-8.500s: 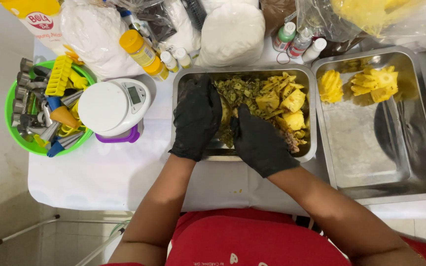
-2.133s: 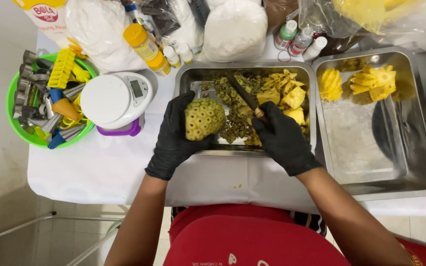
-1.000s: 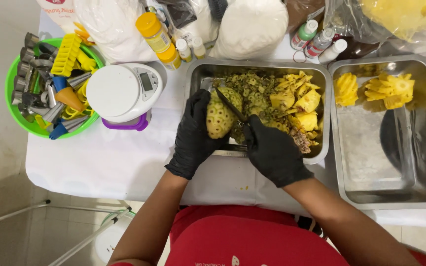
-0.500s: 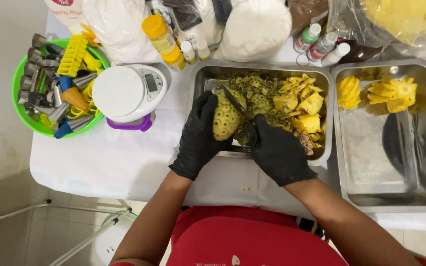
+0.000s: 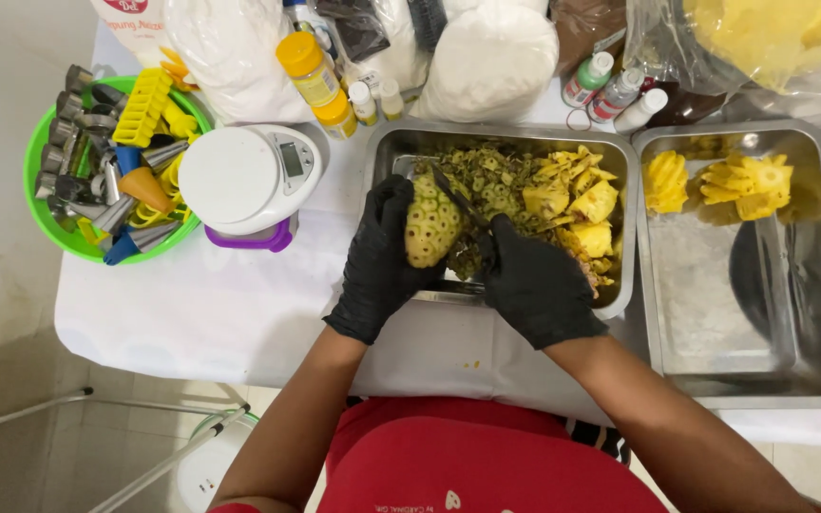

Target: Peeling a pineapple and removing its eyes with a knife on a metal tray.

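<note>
1. One peeled pineapple (image 5: 431, 228) stands upright over the left end of the middle steel tray (image 5: 401, 152); its flesh is pale yellow, dotted with rows of brown eyes.
2. The left hand (image 5: 382, 261), in a black glove, wraps around the fruit's left side, fingers pressed against it.
3. The right hand (image 5: 534, 285), also black-gloved, is closed around one knife (image 5: 458, 198), whose dark blade lies against the fruit's upper right.
4. The same tray holds a heap of green-brown peel (image 5: 496, 185) and several yellow chunks (image 5: 582, 204).
5. A second steel tray (image 5: 810, 370) at the table's right edge carries more yellow pieces.
6. One white scale (image 5: 239, 180) and one green bowl (image 5: 45, 214) of metal cutters sit toward the left edge.
</note>
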